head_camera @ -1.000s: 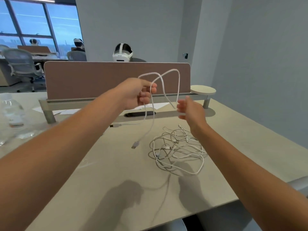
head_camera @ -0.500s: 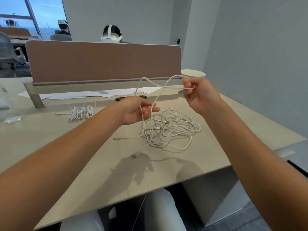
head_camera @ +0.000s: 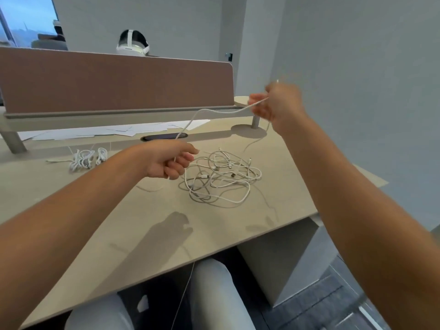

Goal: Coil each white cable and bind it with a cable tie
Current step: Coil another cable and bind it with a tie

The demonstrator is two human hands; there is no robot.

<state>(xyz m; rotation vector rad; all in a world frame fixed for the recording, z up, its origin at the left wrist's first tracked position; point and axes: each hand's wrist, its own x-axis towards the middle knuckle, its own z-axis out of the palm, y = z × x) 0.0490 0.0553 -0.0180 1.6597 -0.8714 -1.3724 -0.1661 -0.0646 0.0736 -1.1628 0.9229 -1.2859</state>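
My left hand (head_camera: 166,160) hangs low over the desk (head_camera: 142,222), fingers curled round a white cable (head_camera: 204,111). It runs up to my right hand (head_camera: 277,103), raised far right, pinching it (blurred). The loose tangle of cables (head_camera: 221,179) lies just right of my left hand; two bound coils (head_camera: 87,158) sit far left.

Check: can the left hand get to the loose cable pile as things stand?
Probably yes. The left hand hovers just left of the tangled pile with bare desk between, but it already pinches the stretched cable, so it would have to let go first.
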